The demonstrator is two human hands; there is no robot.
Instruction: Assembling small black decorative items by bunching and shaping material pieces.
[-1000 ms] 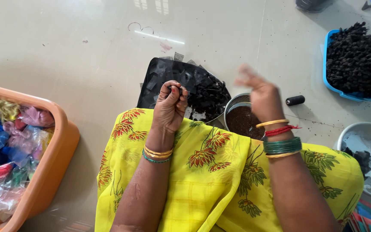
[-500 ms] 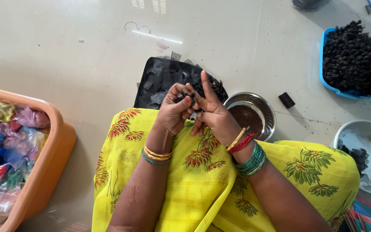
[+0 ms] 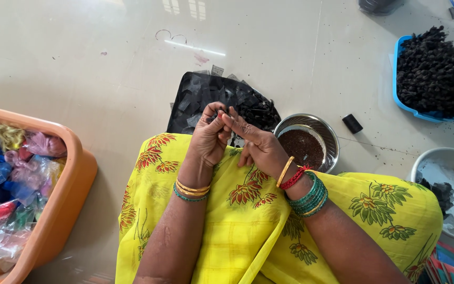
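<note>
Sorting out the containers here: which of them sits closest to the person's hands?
The black tray of small dark pieces, directly beyond the hands; the steel bowl, blue tray and orange tub lie farther off.

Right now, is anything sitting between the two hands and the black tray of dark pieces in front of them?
Nothing visible does. The left hand and right hand meet fingertip to fingertip, pinching a small dark piece directly above the near edge of the black tray. The steel bowl sits off to the right.
</note>
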